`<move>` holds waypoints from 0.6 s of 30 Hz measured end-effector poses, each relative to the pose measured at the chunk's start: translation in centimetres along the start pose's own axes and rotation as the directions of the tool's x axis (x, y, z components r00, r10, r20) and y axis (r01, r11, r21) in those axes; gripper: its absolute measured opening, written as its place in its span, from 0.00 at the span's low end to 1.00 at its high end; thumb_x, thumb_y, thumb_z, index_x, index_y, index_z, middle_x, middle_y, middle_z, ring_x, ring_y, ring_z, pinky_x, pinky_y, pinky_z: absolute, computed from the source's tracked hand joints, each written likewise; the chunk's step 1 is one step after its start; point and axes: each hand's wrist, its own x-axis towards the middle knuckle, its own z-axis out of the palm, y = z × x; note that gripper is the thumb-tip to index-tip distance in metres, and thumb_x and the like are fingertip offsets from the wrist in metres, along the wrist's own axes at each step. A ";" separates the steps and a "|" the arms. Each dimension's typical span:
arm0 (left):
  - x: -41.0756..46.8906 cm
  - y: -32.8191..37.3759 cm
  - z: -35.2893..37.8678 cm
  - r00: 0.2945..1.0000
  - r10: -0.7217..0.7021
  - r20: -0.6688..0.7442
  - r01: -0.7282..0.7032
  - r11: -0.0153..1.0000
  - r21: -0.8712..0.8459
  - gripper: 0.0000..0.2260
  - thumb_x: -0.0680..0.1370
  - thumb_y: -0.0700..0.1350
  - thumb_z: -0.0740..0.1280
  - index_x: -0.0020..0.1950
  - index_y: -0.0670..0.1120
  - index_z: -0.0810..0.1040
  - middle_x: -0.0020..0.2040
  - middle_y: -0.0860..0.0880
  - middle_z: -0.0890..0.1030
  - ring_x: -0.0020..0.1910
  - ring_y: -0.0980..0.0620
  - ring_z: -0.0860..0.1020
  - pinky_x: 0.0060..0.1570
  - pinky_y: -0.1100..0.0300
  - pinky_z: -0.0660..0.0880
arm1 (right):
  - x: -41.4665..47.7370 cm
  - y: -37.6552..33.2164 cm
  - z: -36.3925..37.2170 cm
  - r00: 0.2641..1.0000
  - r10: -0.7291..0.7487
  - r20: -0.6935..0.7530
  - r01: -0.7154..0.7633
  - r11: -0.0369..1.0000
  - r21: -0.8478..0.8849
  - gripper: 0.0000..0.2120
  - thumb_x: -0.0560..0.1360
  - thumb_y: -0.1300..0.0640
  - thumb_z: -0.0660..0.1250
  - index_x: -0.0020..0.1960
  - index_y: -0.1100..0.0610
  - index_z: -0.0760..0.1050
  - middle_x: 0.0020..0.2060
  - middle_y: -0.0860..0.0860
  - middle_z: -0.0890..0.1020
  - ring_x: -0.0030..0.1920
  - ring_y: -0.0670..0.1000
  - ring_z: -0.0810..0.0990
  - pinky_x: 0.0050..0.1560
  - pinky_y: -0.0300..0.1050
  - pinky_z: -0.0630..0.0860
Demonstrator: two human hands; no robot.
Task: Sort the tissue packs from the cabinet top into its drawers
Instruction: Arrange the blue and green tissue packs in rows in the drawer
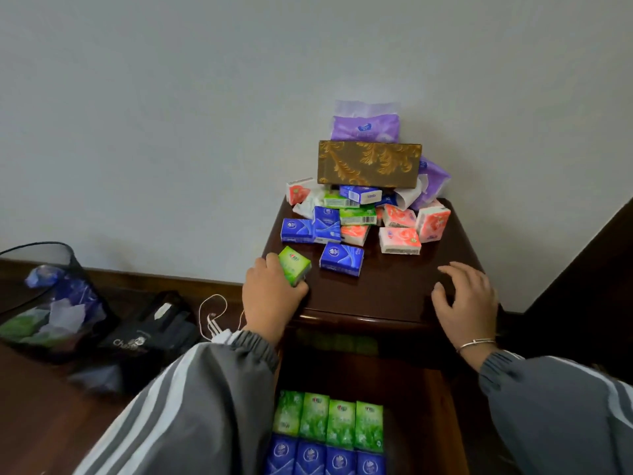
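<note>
- The left grip point(270, 289) clasps a green pack point(295, 265), thumb and fingers curled round it, at the front left corner of the cabinet top point(387, 293).
- The right grip point(466, 299) is released: its fingers are spread and lightly bent near the front right edge of the top and hold nothing. Whether the fingertips touch the wood cannot be told.
- The top is dark, glossy brown wood. A single blue pack point(341, 258) lies just beside the green one.
- Behind these sits a loose heap of packs point(356, 217) in blue, green and pink. A gold-patterned box point(368, 164) rests on the heap, with a purple pack point(364, 126) on the box against the pale wall point(171, 97).
- Below the top an open drawer point(442, 423) holds a row of green packs point(329, 421) standing side by side, with a row of blue packs point(325, 459) in front of it.
- On the wooden floor point(34, 406) to the left are a black mesh bin point(51, 296) with crumpled wrappers inside, a black bag point(150, 334) and a white cord point(212, 317).
- A dark baseboard point(164, 279) runs along the wall.
- The grey striped sleeve point(205, 389) covers the drawer's left side, and the blue row is cut off by the bottom edge.
- A dim green band point(335, 342) under the top's front lip is too dark to make out.
- The dark shape point(589, 269) at the right is cut off and cannot be identified.
</note>
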 end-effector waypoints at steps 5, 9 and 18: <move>-0.2 -0.2 0.5 0.996 0.004 -0.087 -0.006 1.000 -0.018 0.22 0.66 0.55 0.70 0.52 0.43 0.71 0.48 0.44 0.76 0.48 0.43 0.74 0.43 0.52 0.71 | 3.2 -10.8 1.5 0.969 -0.247 0.028 0.236 0.951 0.200 0.11 0.72 0.52 0.68 0.51 0.57 0.77 0.46 0.52 0.80 0.49 0.56 0.78 0.49 0.50 0.73; -0.5 -0.3 0.6 0.995 -0.010 -0.099 0.006 0.999 -0.038 0.22 0.65 0.55 0.70 0.52 0.43 0.71 0.48 0.44 0.76 0.48 0.43 0.75 0.43 0.51 0.72 | 7.5 -17.5 4.6 0.942 -0.104 0.319 0.057 0.987 0.151 0.24 0.72 0.41 0.67 0.60 0.57 0.72 0.56 0.53 0.78 0.57 0.56 0.76 0.53 0.51 0.75; -0.4 -0.7 1.6 0.989 -0.025 -0.146 0.011 0.995 -0.096 0.23 0.65 0.57 0.70 0.53 0.47 0.69 0.47 0.48 0.74 0.47 0.47 0.74 0.39 0.55 0.69 | 9.9 -20.5 8.9 0.905 0.273 0.327 -0.258 0.962 -0.088 0.39 0.68 0.41 0.71 0.69 0.60 0.59 0.57 0.59 0.79 0.58 0.62 0.77 0.56 0.55 0.74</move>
